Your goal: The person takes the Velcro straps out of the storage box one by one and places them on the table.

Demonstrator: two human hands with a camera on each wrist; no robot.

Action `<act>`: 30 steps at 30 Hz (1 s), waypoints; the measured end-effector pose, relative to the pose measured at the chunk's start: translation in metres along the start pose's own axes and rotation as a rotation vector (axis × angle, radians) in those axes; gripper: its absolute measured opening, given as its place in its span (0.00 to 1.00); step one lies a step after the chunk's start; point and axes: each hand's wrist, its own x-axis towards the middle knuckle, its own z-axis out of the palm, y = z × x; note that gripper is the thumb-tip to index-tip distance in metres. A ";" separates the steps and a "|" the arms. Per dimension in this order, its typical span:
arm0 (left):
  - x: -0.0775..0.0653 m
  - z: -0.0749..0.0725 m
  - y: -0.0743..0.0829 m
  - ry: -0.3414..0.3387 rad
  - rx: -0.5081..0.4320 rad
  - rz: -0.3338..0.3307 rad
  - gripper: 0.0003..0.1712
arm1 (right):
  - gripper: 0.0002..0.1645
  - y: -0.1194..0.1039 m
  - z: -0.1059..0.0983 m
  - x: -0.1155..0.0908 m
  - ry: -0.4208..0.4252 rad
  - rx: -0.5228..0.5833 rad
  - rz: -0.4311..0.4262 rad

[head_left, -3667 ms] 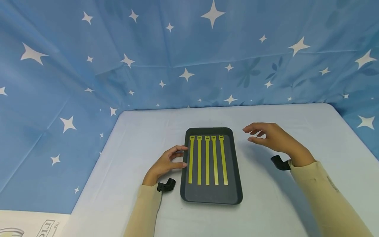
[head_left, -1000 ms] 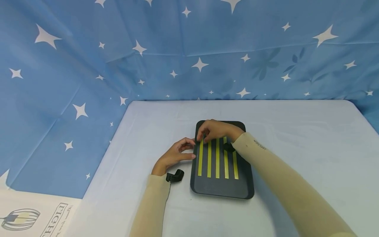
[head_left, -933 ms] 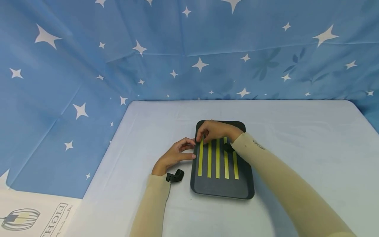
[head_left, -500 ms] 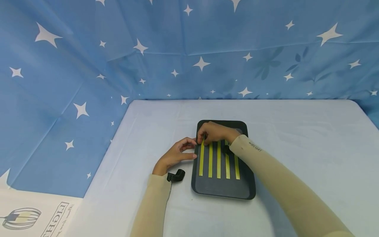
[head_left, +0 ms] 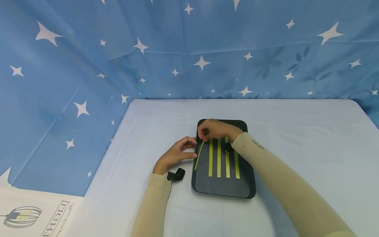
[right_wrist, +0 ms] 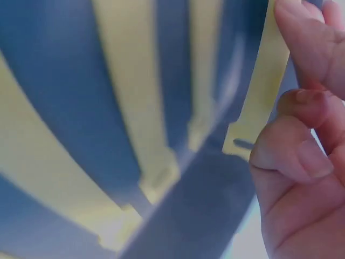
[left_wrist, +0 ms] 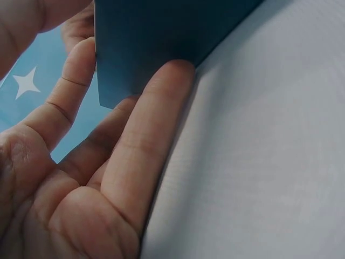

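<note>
My right hand (head_left: 215, 129) pinches a thin yellow hook-and-loop cable strap (head_left: 199, 154) over the left part of a dark grey tray (head_left: 222, 189). In the right wrist view, the slotted head of the held strap (right_wrist: 264, 91) shows beside the thumb. It slants in the head view, tilted out of line with several more yellow straps (head_left: 218, 161) lying side by side on the tray. Their upper ends are behind my right hand and wrist. At the tray's left side, my left hand (head_left: 177, 153) touches the outer wall with thumb and fingertips, its fingers loosely extended.
The tray stands on a white-covered table (head_left: 296, 131). Behind and to the left hangs a blue cloth (head_left: 177, 39) with white stars. A pale printed sheet (head_left: 38, 214) lies at the lower left. A black wrist camera (head_left: 176, 175) sits on my left wrist.
My right hand came over the tray from its right and took hold of the leftmost strap, which has lifted and turned from flat to slanting. The left hand keeps its place at the tray.
</note>
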 end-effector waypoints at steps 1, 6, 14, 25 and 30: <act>0.000 0.000 0.000 -0.001 -0.001 0.001 0.25 | 0.09 -0.002 -0.003 -0.002 0.009 0.015 -0.001; 0.001 0.000 0.000 0.005 -0.008 -0.014 0.25 | 0.06 -0.010 -0.018 -0.014 0.074 0.102 -0.027; 0.000 0.000 0.001 -0.007 -0.007 0.002 0.26 | 0.13 -0.014 -0.033 -0.035 0.175 0.183 -0.041; 0.001 0.004 0.000 -0.006 -0.019 -0.021 0.24 | 0.09 -0.010 -0.048 -0.067 0.273 0.177 0.021; -0.001 0.004 0.002 0.001 -0.011 -0.018 0.24 | 0.07 -0.009 -0.053 -0.088 0.361 0.282 0.052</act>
